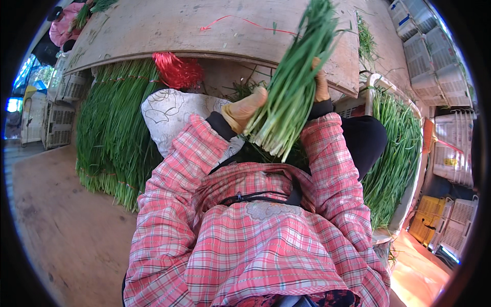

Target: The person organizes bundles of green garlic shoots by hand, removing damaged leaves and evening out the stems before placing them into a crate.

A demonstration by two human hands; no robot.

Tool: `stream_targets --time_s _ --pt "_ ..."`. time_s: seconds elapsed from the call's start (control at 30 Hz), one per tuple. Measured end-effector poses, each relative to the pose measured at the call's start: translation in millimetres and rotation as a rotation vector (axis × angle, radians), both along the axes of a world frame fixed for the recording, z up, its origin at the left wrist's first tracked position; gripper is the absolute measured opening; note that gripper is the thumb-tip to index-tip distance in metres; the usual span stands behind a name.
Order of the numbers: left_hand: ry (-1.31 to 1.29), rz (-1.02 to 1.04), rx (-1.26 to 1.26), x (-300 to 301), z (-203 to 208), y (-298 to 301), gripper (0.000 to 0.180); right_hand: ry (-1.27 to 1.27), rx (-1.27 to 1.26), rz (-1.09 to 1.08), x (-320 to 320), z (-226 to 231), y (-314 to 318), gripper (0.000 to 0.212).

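Note:
A thick bunch of garlic chives (295,82) is held up at a slant over my lap, pale stem ends toward me and green leaves reaching over the board. My left hand (246,108) grips its left side near the stem ends, with the thumb showing and the other fingers mostly hidden. My right hand (321,83) is closed round its right side, partly behind the leaves. Beyond the bunch, a single red tie (245,20) lies across the wooden board (138,33). More red ties (178,70) hang in a cluster from the board's near edge.
Tied chive bundles (115,128) stand packed to my left. On the right, a white crate (417,107) holds loose chives (394,148). Stacked white crates (434,61) and a yellow crate (428,217) line the far right. Another person's pink sleeve (66,28) shows at the upper left.

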State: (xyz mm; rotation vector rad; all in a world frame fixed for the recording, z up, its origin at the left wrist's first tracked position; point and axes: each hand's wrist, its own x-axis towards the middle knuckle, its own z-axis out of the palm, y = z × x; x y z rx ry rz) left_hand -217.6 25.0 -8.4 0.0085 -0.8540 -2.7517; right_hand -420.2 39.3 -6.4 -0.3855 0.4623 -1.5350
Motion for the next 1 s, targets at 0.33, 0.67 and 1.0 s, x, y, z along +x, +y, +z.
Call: stream_targets --time_s 0.33,0.67,1.0 --pt "-0.524 0.185 0.079 -25.6 -31.1 7.4 0.033 0.796 0.263 -0.229 23.7 -7.5 69.9 0.046" --pt "-0.362 0.207 0.296 -28.8 -47.8 16.4 0.028 1.337 0.151 -0.268 25.9 -27.8 61.9 0.051" --pt "-0.431 0.355 0.111 -46.6 -54.7 21.4 0.021 2.150 -0.179 -0.346 61.0 38.4 110.1 0.021"
